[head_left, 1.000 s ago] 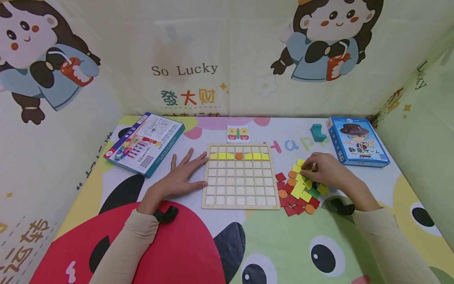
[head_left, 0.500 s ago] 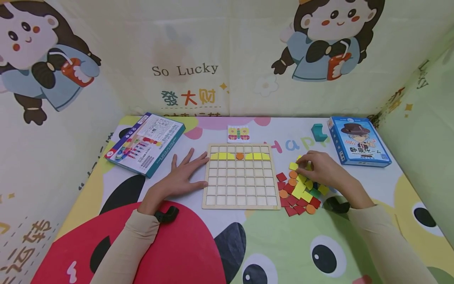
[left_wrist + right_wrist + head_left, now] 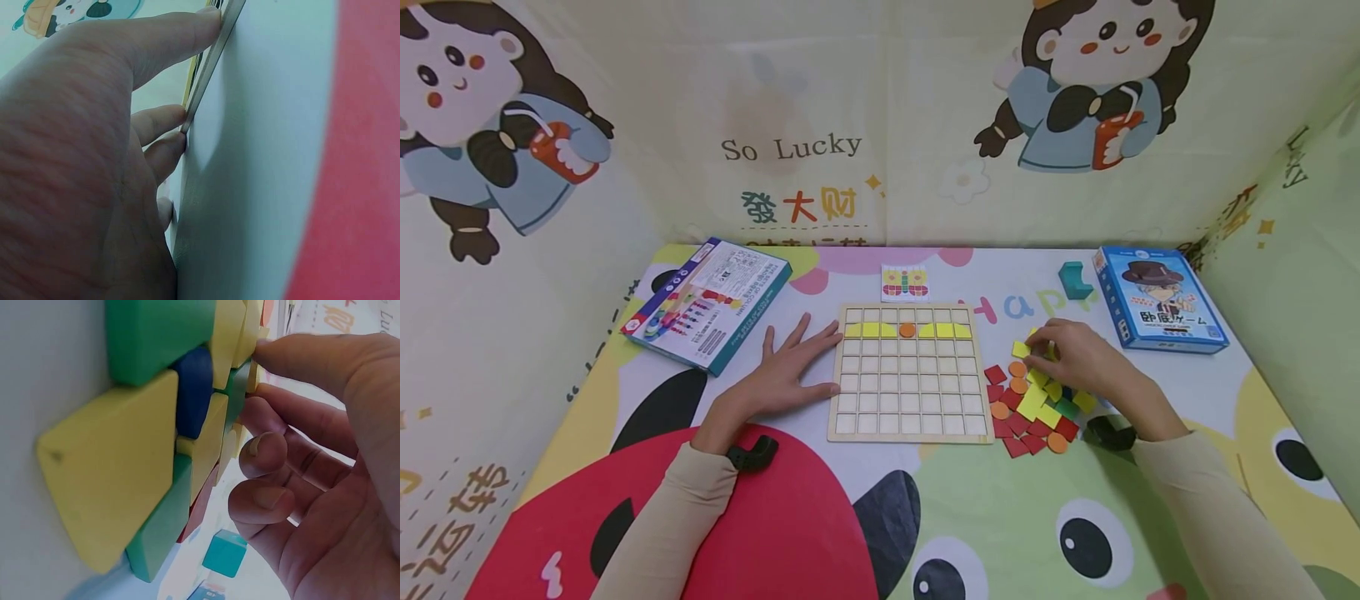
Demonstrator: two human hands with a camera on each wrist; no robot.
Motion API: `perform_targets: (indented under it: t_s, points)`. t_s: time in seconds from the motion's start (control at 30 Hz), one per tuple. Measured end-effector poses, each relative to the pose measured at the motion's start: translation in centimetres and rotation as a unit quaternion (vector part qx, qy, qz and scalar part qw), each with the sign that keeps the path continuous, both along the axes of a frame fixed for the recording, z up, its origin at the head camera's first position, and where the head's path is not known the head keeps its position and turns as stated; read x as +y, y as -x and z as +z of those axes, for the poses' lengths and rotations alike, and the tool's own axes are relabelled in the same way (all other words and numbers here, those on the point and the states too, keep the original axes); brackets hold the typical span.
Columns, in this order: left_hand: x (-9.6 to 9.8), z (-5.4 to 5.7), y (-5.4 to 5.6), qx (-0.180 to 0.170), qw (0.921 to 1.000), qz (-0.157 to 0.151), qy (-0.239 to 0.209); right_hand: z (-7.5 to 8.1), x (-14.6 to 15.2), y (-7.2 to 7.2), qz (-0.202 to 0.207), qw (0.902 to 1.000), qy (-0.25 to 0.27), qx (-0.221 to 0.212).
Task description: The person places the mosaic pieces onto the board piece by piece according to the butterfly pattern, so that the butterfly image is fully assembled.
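A light wooden grid board (image 3: 880, 437) lies flat in the head view. Its second row bears yellow tiles (image 3: 868, 330) on both sides of an orange disc (image 3: 907, 331). My left hand (image 3: 782, 379) lies spread at the board's left edge, thumb and fingertips touching it. To the right of the board is a loose pile of yellow, red, green, blue and orange pieces. Over its far part, my right hand (image 3: 1078, 354) has curled fingers. In the right wrist view, thumb and forefinger close on a yellow tile (image 3: 253, 376), partly hidden by the fingertips.
A butterfly pattern card (image 3: 905, 283) lies behind the board. One boxed game (image 3: 707, 304) is at the far left, a blue box (image 3: 1157, 300) at the far right. Beside the blue box sits a teal block (image 3: 1075, 281). Red tiles (image 3: 1015, 447) spread near the board's right edge.
My right hand has shifted slightly left over the pile, and a few pieces at its fingertips have moved a little. The left hand and the board stay as they were.
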State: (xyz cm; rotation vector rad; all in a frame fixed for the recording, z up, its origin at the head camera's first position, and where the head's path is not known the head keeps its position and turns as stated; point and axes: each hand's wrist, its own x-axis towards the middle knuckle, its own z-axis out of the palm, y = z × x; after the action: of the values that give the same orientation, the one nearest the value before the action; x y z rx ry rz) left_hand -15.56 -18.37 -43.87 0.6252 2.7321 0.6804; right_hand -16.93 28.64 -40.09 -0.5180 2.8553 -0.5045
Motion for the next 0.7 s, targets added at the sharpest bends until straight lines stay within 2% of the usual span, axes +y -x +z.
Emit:
perform_targets:
  t_s: [0.13, 0.37, 0.5, 0.7]
  points:
    - [0.0, -0.2, 0.0, 0.001, 1.0, -0.002, 0.0, -0.1, -0.1, -0.2, -0.005, 0.9999, -0.008, 0.007]
    - [0.0, -0.2, 0.0, 0.004, 1.0, -0.001, 0.003, -0.1, -0.8, -0.2, -0.016, 0.9995, 0.015, 0.022]
    - [-0.1, -0.1, 0.0, 0.003, 1.0, -0.001, 0.0, 0.0, -2.5, 0.1, -0.007, 0.9994, 0.03, 0.017]
    - [-0.1, 0.0, -0.1, 0.004, 1.0, -0.003, -0.004, 0.2, -6.8, 0.3, 0.026, 0.9988, 0.038, 0.017]
